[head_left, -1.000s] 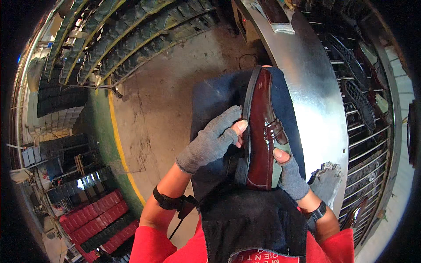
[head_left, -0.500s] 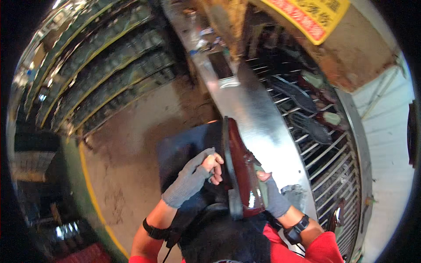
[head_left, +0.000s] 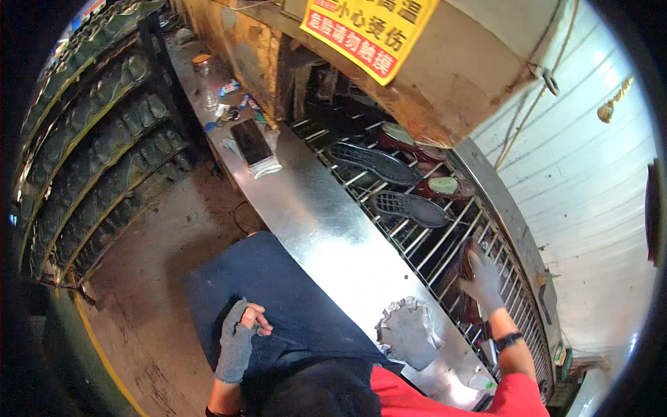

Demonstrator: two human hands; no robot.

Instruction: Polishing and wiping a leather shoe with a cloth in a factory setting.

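Observation:
My right hand (head_left: 483, 281), in a grey fingerless glove, reaches onto the metal bars and grips a dark red shoe (head_left: 467, 307). Part of that shoe is covered by the hand. My left hand (head_left: 244, 332), gloved alike, hovers over the dark navy cloth (head_left: 240, 274) across my lap. Its fingers are loosely bent, with nothing seen in them. Farther along the bars lie two black shoe soles (head_left: 375, 163) (head_left: 411, 210) beside dark red shoes with pale green insides (head_left: 443, 186).
A shiny metal ledge (head_left: 326, 240) runs beside the barred bed (head_left: 511, 278). On it rest a crumpled grey piece (head_left: 408, 332), a dark phone-like slab (head_left: 251, 142) and a clear jar (head_left: 203, 80). Shelves of dark shoe forms (head_left: 125, 132) stand left. A yellow and red sign (head_left: 368, 35) hangs above.
The dark red shoe held before me has left my lap area. My right hand has moved right onto the bars; my left has drawn back lower left. The view has turned right.

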